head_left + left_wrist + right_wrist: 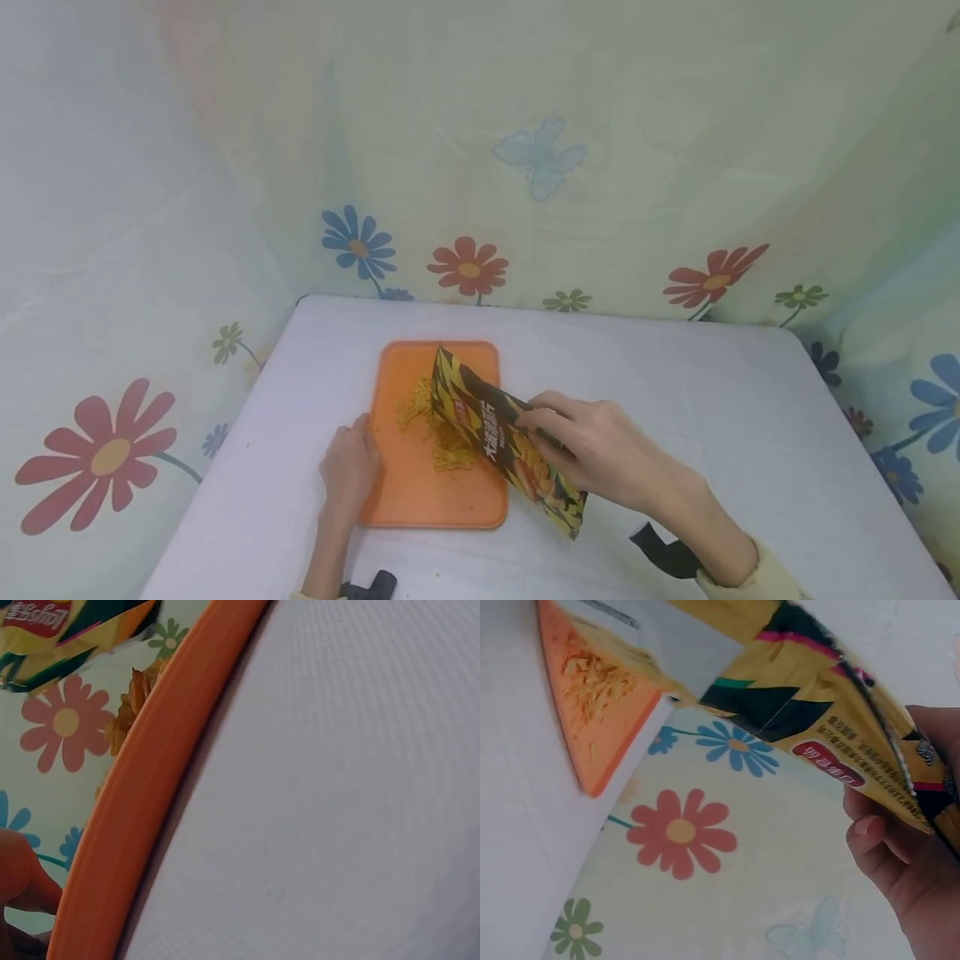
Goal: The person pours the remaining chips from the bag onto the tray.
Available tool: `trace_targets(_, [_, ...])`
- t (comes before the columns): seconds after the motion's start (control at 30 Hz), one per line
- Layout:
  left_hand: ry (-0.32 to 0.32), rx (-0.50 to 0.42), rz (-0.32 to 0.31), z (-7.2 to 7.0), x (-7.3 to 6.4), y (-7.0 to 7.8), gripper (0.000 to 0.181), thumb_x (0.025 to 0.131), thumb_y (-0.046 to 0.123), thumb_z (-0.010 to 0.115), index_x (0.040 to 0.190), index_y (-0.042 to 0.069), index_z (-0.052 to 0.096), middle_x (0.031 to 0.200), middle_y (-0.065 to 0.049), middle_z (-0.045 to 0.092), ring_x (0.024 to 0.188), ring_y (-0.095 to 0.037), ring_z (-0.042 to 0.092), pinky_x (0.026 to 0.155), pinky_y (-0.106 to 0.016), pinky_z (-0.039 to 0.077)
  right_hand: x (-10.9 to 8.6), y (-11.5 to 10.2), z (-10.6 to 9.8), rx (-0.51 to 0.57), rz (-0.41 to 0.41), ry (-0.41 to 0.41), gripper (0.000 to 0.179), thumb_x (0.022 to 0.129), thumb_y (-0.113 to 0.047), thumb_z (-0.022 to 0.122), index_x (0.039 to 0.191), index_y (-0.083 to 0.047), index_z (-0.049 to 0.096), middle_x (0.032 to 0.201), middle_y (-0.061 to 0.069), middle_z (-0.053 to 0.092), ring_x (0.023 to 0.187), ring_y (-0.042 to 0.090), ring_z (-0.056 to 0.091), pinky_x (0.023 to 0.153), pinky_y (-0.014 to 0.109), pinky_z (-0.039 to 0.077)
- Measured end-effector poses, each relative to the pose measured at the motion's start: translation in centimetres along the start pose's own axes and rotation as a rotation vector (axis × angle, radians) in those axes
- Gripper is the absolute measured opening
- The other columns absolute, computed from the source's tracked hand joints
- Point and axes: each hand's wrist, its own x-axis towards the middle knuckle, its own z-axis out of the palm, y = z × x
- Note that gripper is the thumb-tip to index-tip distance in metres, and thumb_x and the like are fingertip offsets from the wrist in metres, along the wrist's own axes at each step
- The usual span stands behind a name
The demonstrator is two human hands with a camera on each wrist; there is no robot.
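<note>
Right hand (609, 448): fingers pinch the packet (480, 412), tilted, I judge, for pouring.
Left hand (350, 468): fingers hold the orange tray (435, 502), seemingly steadying it.
Yellow pieces (453, 455): inside it.

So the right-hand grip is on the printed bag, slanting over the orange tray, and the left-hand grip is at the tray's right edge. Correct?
No: the left-hand grip is at the left edge of the orange tray, as the head view shows. The right-hand grip is on the printed bag, slanting over the tray.
</note>
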Motion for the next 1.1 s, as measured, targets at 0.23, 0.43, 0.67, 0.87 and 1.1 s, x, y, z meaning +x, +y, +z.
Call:
trace_targets(0.23, [-0.019, -0.005, -0.009, -0.04, 0.02, -0.09, 0.034, 0.102, 0.005, 0.053, 0.133, -0.006, 0.062, 0.091, -0.021, 0.066, 0.067, -0.022, 0.054, 0.051, -0.032, 0.044, 0.00, 0.06, -0.24, -0.019, 0.000, 0.028, 0.029, 0.078, 0.001, 0.084, 0.102, -0.011, 0.073, 0.098, -0.003, 0.069, 0.057, -0.003, 0.050, 0.052, 0.007, 0.040])
trace_targets(0.43, [-0.019, -0.004, -0.005, 0.07, 0.02, -0.14, 0.035, 0.103, 0.006, 0.053, 0.134, -0.006, 0.061, 0.090, -0.021, 0.066, 0.066, -0.022, 0.053, 0.051, -0.031, 0.042, -0.11, 0.13, -0.32, -0.008, -0.006, 0.062, 0.032, 0.076, 0.002, 0.084, 0.103, -0.010, 0.072, 0.100, -0.002, 0.069, 0.056, -0.002, 0.050, 0.054, 0.007, 0.042])
trace_targets(0.67, [-0.019, -0.011, -0.015, 0.11, 0.04, -0.03, 0.036, 0.103, 0.007, 0.052, 0.135, -0.007, 0.061, 0.094, -0.023, 0.066, 0.068, -0.023, 0.055, 0.052, -0.032, 0.044, -0.17, 0.20, -0.45, 0.007, -0.027, 0.063, 0.026, 0.082, 0.001, 0.082, 0.104, -0.010, 0.073, 0.099, -0.002, 0.069, 0.056, -0.001, 0.053, 0.054, 0.007, 0.043])
trace_targets(0.87, [0.008, -0.008, 0.004, 0.19, 0.12, -0.10, 0.034, 0.102, 0.006, 0.052, 0.132, -0.006, 0.063, 0.093, -0.024, 0.067, 0.070, -0.026, 0.058, 0.052, -0.036, 0.047, -0.07, 0.13, -0.73, -0.001, -0.028, 0.061, 0.024, 0.085, -0.002, 0.081, 0.106, -0.009, 0.073, 0.100, -0.001, 0.068, 0.057, 0.000, 0.052, 0.055, 0.008, 0.044])
trace_targets(1.1, [-0.006, -0.009, -0.004, 0.23, 0.17, -0.18, 0.034, 0.103, 0.007, 0.051, 0.133, -0.006, 0.062, 0.093, -0.023, 0.066, 0.069, -0.025, 0.056, 0.052, -0.035, 0.045, -0.04, -0.05, -0.74, -0.018, -0.009, 0.045, 0.035, 0.075, 0.003, 0.085, 0.106, -0.008, 0.074, 0.100, -0.001, 0.070, 0.057, 0.000, 0.053, 0.054, 0.008, 0.044])
